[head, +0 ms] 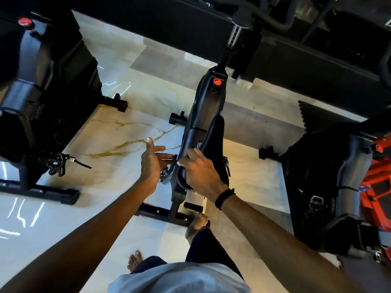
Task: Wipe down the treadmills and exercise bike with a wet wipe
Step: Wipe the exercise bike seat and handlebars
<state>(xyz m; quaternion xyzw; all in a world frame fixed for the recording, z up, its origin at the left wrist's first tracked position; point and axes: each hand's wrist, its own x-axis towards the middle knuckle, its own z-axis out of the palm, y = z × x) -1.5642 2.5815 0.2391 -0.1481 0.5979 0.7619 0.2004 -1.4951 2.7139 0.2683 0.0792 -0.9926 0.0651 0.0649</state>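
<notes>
The middle exercise bike (208, 106) is black with a red knob (217, 82) on top, and I look down on it. My right hand (201, 172) lies over the rear end of its frame with the fingers curled round the black housing. No wet wipe shows in or under that hand. Just left of the frame, my left hand (152, 163) hovers with its fingers straight and spread, pointing at the bike and holding nothing.
A second black bike (42, 81) stands on the left, its pedal (57, 161) sticking out. A third bike (330, 176) stands on the right beside red equipment (378, 187). My bare feet (197, 225) are on the glossy marble floor (118, 134) near the bike's base bar (158, 212).
</notes>
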